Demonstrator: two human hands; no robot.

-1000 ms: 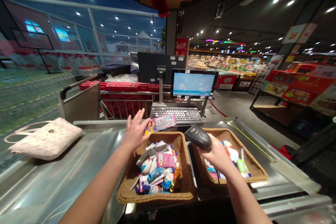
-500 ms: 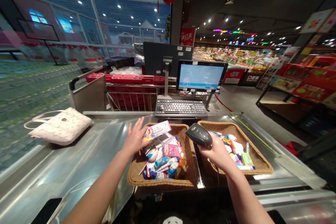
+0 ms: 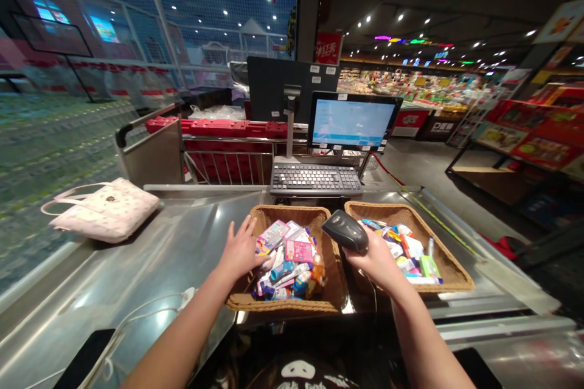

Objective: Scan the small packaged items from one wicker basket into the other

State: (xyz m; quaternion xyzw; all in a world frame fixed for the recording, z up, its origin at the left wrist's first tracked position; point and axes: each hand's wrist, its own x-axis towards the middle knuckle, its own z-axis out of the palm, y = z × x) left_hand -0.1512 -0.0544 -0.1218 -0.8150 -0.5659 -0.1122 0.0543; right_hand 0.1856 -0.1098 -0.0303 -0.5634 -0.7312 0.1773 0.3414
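My right hand [image 3: 375, 258] is wrapped round a black barcode scanner [image 3: 345, 231], its head pointing left over the gap between two wicker baskets. The left wicker basket [image 3: 335, 279] holds a heap of small colourful packets, with a pink-and-yellow card packet [image 3: 272, 237] on top. Beside it lies a bright pink packet [image 3: 298, 251]. My left hand [image 3: 241, 249] is over this basket's left rim, fingers spread, its thumb close to the card packet. The right wicker basket [image 3: 456, 270], partly behind my right hand, holds more small goods, including a green-and-white item [image 3: 429, 267].
A keyboard [image 3: 317, 179] and a lit monitor [image 3: 353, 121] stand behind the baskets. On the metal counter [image 3: 182, 243] rest a pale handbag [image 3: 109, 209], a dark phone-like slab [image 3: 86, 358] and white cables [image 3: 141, 310]. A shopping cart [image 3: 228, 161] is beyond.
The pink-and-yellow card packet, raised by my left hand before, now lies flatter on the heap. My left hand has shifted slightly right. The scanner stays in my right hand; the view has tilted down.
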